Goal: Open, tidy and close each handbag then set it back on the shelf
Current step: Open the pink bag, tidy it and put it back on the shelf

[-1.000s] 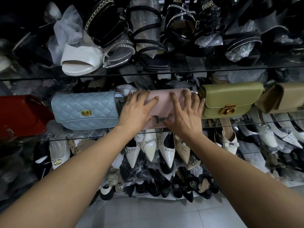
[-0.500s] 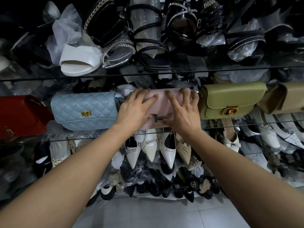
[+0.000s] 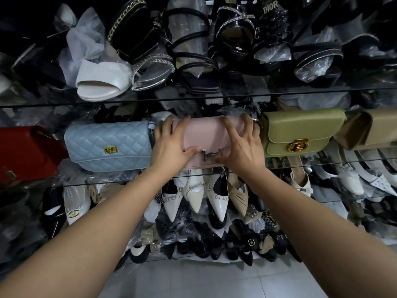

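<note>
On the glass shelf [image 3: 343,162], between blue quilted bag [image 3: 109,145] and olive bag [image 3: 300,130], my left hand [image 3: 169,147] and right hand [image 3: 242,145] grip the pink handbag [image 3: 206,134], thumbs beside its clasp [image 3: 211,153]. Probably light, smooth, fairly stiff; best lifted by both ends.

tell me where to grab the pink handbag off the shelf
From the front: fingers over the top edge of the pink handbag, thumbs on the flap's lower edge beside the clasp. It lies lengthwise with its ends close against the blue quilted bag and the olive bag, so the ends likely give no room, while the top edge is free.
</note>
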